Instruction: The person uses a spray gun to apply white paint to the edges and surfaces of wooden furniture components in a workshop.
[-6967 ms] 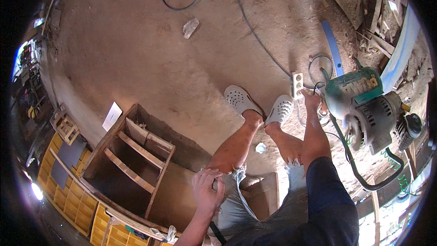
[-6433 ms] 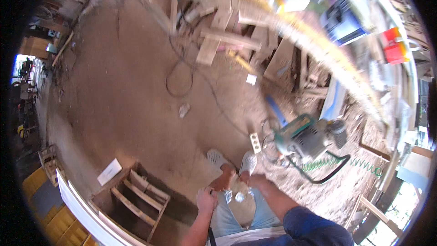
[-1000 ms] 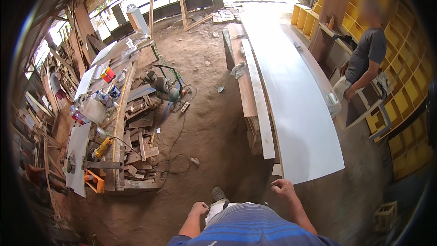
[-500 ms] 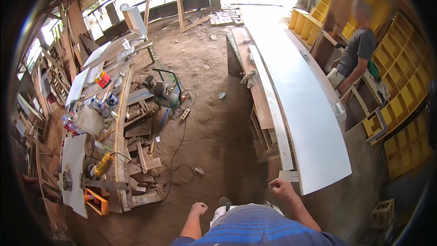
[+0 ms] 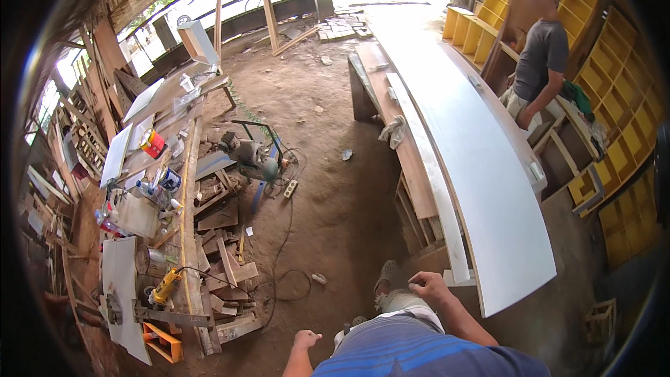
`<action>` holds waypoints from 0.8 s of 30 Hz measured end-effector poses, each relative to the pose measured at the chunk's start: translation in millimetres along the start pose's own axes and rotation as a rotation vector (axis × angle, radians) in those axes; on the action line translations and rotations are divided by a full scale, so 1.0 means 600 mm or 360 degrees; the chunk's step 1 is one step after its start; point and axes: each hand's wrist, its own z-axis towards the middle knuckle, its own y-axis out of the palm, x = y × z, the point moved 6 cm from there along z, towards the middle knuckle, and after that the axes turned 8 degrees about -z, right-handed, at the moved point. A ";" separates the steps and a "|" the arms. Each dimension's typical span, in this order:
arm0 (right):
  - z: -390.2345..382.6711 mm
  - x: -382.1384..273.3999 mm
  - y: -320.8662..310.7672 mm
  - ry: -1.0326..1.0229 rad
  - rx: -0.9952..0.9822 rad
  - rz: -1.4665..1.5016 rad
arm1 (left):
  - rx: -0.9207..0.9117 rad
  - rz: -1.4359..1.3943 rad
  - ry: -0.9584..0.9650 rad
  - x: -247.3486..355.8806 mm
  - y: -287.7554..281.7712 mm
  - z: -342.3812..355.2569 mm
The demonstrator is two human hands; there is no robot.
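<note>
My left hand (image 5: 306,340) hangs low in front of me, loosely curled with one digit sticking out. It touches nothing, and I see nothing in it. My right hand (image 5: 430,287) is raised beside my body, its fingers bent and drawn together; whatever may be between them is too small to make out. Nearest to it is the close end of a long white panel (image 5: 481,202), lying on a workbench to the right. A narrow pale strip (image 5: 436,206) and a brown board (image 5: 412,181) run along the panel's left side.
On the left stands a cluttered workbench (image 5: 187,216) with paint cans, bottles and a yellow power tool (image 5: 165,286). Wood scraps (image 5: 227,265), a compressor (image 5: 251,157) and its cable lie on the floor. A person (image 5: 543,63) works beyond the panel, near yellow shelving (image 5: 614,91).
My view has shifted forward and slightly left; the benches appear nearer. One foot has swung ahead. Both hands stay low. The person across the panel is more upright.
</note>
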 end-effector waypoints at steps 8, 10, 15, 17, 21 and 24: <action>0.229 -0.125 -0.044 -0.0236 -0.0116 -0.0183 | 0.0353 -0.0822 0.0551 0.251 -0.094 -0.013; 0.285 -0.161 -0.067 -0.0262 -0.0187 -0.0162 | 0.0583 -0.0761 0.0909 0.426 -0.191 -0.079; 0.425 -0.210 -0.087 -0.0311 -0.0374 -0.0170 | 0.1040 -0.0932 0.1760 0.805 -0.431 -0.319; 0.465 -0.236 -0.105 -0.0370 -0.0335 -0.0223 | 0.1167 -0.0859 0.2115 0.902 -0.489 -0.403; 0.520 -0.274 -0.098 -0.0364 -0.0371 -0.0130 | 0.1244 -0.0779 0.2855 1.014 -0.591 -0.528; 0.542 -0.296 -0.079 -0.0330 -0.0411 -0.0187 | 0.1148 -0.0770 0.3144 1.045 -0.656 -0.594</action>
